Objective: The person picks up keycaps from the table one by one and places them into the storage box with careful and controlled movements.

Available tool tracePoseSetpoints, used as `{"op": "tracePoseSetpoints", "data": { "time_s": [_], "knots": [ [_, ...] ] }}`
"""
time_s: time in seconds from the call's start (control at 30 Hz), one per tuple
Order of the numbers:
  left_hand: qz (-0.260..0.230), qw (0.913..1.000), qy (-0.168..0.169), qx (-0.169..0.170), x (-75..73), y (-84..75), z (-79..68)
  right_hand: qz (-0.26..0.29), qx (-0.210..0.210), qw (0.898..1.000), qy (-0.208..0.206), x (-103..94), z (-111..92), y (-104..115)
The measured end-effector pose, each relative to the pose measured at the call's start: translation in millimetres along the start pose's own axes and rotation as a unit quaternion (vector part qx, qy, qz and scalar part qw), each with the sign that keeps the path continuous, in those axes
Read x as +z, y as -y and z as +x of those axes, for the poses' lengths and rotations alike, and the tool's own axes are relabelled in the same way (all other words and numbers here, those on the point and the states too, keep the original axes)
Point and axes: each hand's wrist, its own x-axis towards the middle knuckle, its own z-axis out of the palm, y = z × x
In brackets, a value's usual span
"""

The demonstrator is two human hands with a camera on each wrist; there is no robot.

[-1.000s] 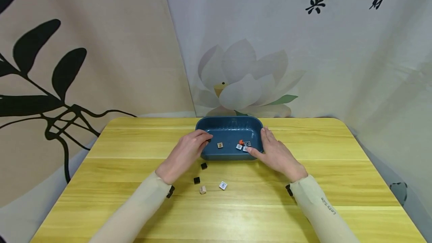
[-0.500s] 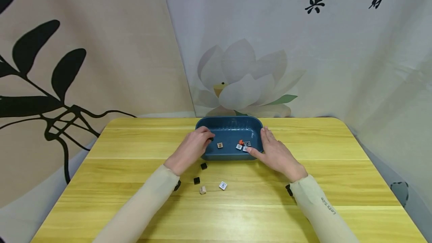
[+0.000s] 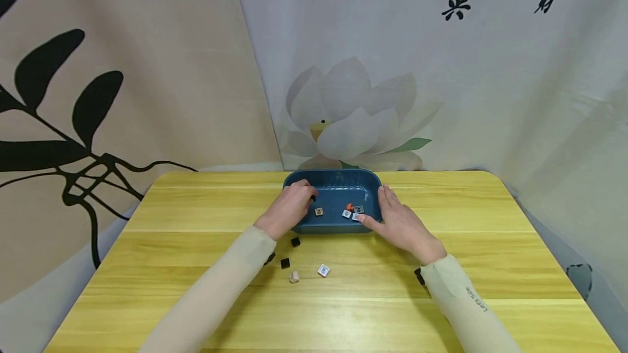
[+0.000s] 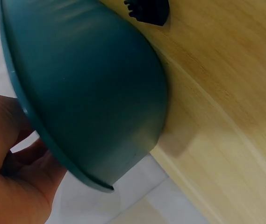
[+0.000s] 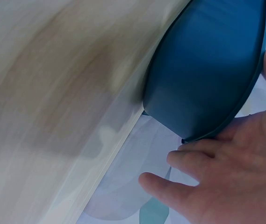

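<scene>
A dark blue rectangular tray point(image 3: 338, 229) stands near the table's far edge. Over its left part, in the head view, my left hand point(image 3: 289, 208) pinches a small black block point(image 3: 313, 198), mostly hidden by the fingers. Below that hand a tan block point(image 3: 319, 212) lies in the tray. My right hand point(image 3: 404, 227) rests against the tray's right end, fingers straight along the outside and thumb over the front rim. Near this thumb are an orange piece point(image 3: 349, 207) and several white-faced blocks point(image 3: 346, 213). The right wrist view shows the fingers point(image 5: 189, 163) beside the tray wall.
In front of the tray, on the wooden table point(image 3: 373, 309), lie two black blocks point(image 3: 285, 263), a pale block point(image 3: 294, 277) and a white-faced block point(image 3: 323, 270). A printed cloth point(image 3: 353, 113) hangs behind the table.
My left hand has moved a little to the right over the tray, carrying the black block. The right hand and the tray have stayed in place.
</scene>
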Motion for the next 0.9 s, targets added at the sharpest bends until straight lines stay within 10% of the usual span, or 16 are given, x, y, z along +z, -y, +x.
{"op": "tracePoseSetpoints", "data": {
  "time_s": [0.9],
  "knots": [
    [0.021,0.9968,0.076,-0.014,20.5,8.0,28.0,0.006,0.001,1.0,-0.003,-0.5,-0.4,0.0]
  ]
}}
